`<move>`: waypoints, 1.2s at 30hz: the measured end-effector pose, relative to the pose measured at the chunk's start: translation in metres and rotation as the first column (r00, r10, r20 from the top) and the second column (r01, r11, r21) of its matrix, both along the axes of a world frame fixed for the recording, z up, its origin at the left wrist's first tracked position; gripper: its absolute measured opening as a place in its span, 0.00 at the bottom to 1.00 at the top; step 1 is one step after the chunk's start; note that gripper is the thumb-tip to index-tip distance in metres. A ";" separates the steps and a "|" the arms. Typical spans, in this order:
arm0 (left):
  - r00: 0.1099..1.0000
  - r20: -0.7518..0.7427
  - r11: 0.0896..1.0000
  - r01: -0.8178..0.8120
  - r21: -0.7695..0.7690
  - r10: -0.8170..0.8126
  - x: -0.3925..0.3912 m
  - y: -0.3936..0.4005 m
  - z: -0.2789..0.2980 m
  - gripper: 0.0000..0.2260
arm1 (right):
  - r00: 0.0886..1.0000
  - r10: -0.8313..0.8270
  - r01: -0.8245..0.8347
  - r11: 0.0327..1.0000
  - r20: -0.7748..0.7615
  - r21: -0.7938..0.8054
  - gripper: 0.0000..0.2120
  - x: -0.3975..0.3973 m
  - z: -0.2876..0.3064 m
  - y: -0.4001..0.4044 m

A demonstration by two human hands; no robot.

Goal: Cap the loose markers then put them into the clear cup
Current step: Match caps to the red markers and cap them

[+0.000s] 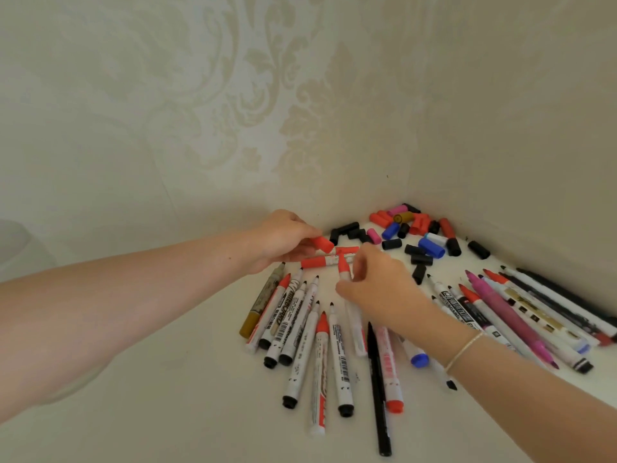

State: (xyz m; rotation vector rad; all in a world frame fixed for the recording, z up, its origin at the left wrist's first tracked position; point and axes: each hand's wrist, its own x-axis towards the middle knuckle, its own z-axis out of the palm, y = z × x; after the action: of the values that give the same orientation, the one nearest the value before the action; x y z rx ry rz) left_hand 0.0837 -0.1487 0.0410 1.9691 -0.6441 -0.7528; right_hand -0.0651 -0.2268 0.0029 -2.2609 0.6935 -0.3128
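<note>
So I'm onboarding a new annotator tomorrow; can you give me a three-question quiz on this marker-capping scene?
1. True or false: the left hand holds a red plastic cap.
2. The right hand grips: A) a red-tipped white marker, B) a blue cap, C) nothing.
3. Where is the pile of loose caps: in the wall corner, or beside the left elbow?

Key: 1 true; 2 A; 3 in the wall corner.
</note>
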 end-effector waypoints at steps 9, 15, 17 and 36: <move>0.985 -0.172 0.994 -0.051 -0.099 0.034 -0.008 -0.002 0.000 0.09 | 0.979 -0.053 -0.001 0.963 0.197 0.268 0.08 0.000 0.011 -0.007; 0.979 -0.199 0.990 -0.065 -0.126 0.039 -0.011 -0.004 0.001 0.10 | 0.984 -0.031 -0.020 0.959 0.176 0.284 0.08 -0.003 0.011 -0.006; 0.980 -0.197 0.990 -0.058 -0.131 0.031 -0.012 -0.005 0.002 0.09 | 0.984 -0.033 -0.020 0.956 0.175 0.292 0.08 -0.003 0.012 -0.007; 0.946 -0.237 0.975 0.202 -0.096 -0.219 -0.006 0.004 0.020 0.08 | 0.941 0.025 -0.086 0.982 0.337 0.167 0.08 -0.012 0.016 -0.030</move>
State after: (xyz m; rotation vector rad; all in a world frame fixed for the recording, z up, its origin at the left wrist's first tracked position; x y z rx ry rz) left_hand 0.0778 -0.1448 0.0614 1.7231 -0.7263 -1.0722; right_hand -0.0772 -0.2572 0.0192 -1.9865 0.4584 -0.5672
